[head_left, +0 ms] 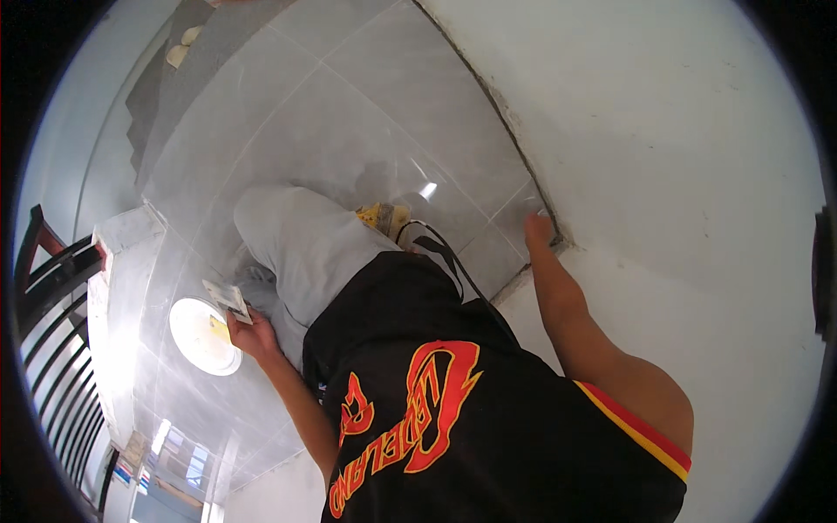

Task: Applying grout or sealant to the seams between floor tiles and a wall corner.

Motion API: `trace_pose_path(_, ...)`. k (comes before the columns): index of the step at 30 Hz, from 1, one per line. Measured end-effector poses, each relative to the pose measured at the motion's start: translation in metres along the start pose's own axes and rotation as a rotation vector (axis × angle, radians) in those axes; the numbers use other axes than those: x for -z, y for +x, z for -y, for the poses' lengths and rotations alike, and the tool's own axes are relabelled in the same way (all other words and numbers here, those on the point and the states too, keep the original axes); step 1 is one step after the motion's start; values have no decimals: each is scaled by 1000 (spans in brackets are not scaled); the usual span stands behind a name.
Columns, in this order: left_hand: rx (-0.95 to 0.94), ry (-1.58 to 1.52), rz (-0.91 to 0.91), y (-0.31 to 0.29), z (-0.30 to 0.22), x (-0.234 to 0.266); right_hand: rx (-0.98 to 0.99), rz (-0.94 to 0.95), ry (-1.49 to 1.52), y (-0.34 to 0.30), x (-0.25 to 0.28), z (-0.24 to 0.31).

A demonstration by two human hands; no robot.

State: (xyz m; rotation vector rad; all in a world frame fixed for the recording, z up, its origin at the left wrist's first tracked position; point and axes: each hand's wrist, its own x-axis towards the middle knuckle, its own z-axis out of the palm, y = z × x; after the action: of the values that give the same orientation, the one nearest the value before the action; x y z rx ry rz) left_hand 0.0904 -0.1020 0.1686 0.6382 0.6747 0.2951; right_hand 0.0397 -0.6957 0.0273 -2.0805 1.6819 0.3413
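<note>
My left hand [251,333] grips a flat, pale rectangular plate [228,301] with a darker patch on it. The plate is held up over the edge of a white round bucket [187,340], and something yellow [220,329] shows inside the bucket next to my fingers. On the other side, my right hand [538,230] reaches down to the joint [539,192] between the grey tiled floor and the white wall, close to the corner. Its fingers are closed; a small pale glint shows at their tips, too small to name.
Grey floor tiles [349,113] spread ahead, edged at the right by the white wall [680,174]. A yellow shoe [384,218] lies beside my bent knee. Black railings [65,349] stand at the left, and steps [161,96] lie at the upper left.
</note>
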Motion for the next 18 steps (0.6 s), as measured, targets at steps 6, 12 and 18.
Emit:
trace_pose_path(6, -8, 33, 51, 6, -6, 19, 665, -19, -366, -4, 5, 46)
trace_pose_path(12, 11, 52, 74, 11, -3, 24, 1331, 120, -593, -27, 48, 34)
trace_pose_path(18, -29, 74, 61, 8, -3, 23, 1437, 314, -891, -42, 47, 7)
